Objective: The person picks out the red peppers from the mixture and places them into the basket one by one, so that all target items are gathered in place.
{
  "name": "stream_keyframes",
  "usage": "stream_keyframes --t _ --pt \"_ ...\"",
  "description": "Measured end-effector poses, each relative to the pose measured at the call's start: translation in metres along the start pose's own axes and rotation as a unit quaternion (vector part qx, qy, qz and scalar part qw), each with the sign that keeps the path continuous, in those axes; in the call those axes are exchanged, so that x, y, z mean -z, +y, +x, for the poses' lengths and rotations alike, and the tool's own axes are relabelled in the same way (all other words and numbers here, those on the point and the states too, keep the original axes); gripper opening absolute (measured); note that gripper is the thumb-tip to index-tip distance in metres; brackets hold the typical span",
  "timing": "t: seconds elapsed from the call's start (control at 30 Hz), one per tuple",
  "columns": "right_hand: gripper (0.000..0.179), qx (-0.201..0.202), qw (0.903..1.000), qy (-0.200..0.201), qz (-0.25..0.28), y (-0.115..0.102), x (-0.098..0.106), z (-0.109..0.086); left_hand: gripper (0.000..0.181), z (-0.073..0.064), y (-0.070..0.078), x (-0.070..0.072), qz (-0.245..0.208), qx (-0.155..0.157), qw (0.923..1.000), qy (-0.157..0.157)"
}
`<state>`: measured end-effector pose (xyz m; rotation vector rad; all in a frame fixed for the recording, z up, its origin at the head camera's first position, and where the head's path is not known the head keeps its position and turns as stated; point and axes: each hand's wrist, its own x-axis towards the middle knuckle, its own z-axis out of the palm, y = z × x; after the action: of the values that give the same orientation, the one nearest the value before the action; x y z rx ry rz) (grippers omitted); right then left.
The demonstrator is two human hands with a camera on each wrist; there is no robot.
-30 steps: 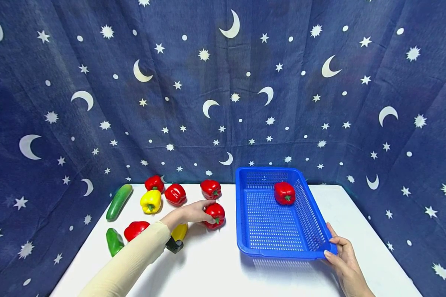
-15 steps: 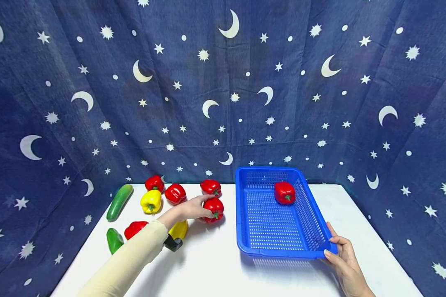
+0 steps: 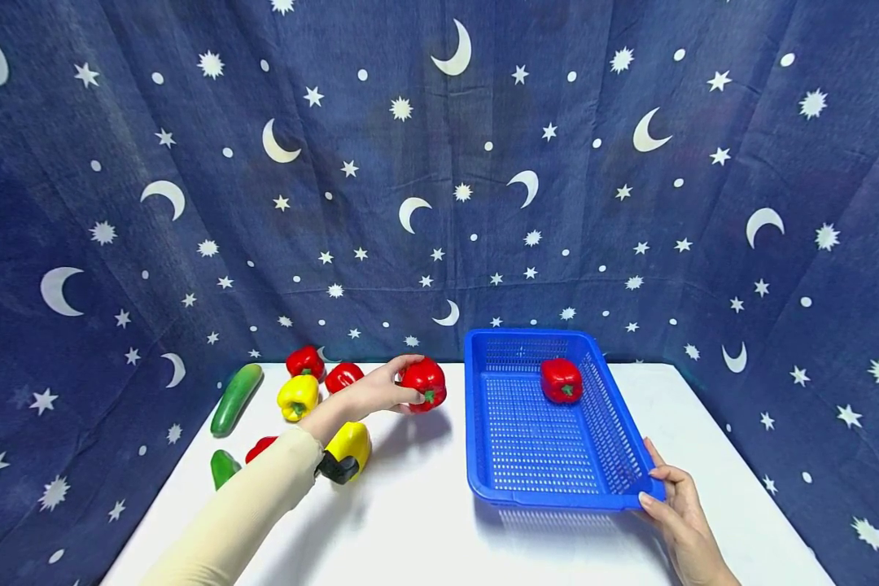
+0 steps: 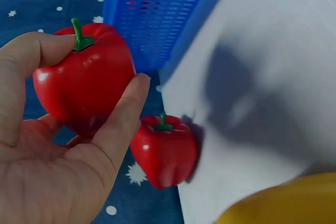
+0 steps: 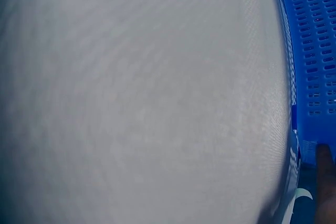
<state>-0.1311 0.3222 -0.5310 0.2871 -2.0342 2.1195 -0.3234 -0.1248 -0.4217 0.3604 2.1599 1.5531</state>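
One red pepper (image 3: pixel 428 381) is up off the tabletop (image 3: pixel 410 521) in the grip of the left hand (image 3: pixel 377 390), left of the blue basket (image 3: pixel 542 499), whose near right corner the right hand (image 3: pixel 683 521) holds.

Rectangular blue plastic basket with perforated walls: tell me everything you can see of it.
The rectangular blue plastic-looking basket is open on top, with a smooth rim and rows of small holes through its walls and floor. It is on the right side of the white table. One glossy red bell pepper with a green stem lies inside, toward the far right. The person's bare right hand grips the near right corner. Whether its base rests flat is unclear.
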Motion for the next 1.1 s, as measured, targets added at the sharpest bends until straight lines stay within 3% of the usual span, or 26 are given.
stream_keyframes --t 0.13,0.37,0.5,0.63,1.1 --pt "0.032 -0.003 1.0000 0.004 -0.003 -0.001 -0.001 0.000 0.081 0.000 0.009 -0.002 -0.018 -0.011 0.9997 0.007" --pt "0.031 -0.025 0.9995 0.013 -0.012 -0.003 -0.002 0.000 0.079 0.002 0.023 -0.012 -0.006 -0.035 0.9993 0.010" --pt "0.030 -0.035 0.9992 0.014 -0.016 -0.002 -0.002 -0.001 0.079 0.007 0.032 -0.021 0.008 -0.053 0.9986 -0.001" --pt "0.030 -0.019 0.9998 0.008 -0.006 -0.001 -0.002 0.000 0.079 0.012 0.041 -0.033 0.010 -0.065 0.9978 -0.012" --pt "0.032 -0.006 1.0000 0.003 0.002 -0.001 -0.001 -0.001 0.081 0.042 0.066 -0.074 0.018 -0.086 0.9949 -0.050"
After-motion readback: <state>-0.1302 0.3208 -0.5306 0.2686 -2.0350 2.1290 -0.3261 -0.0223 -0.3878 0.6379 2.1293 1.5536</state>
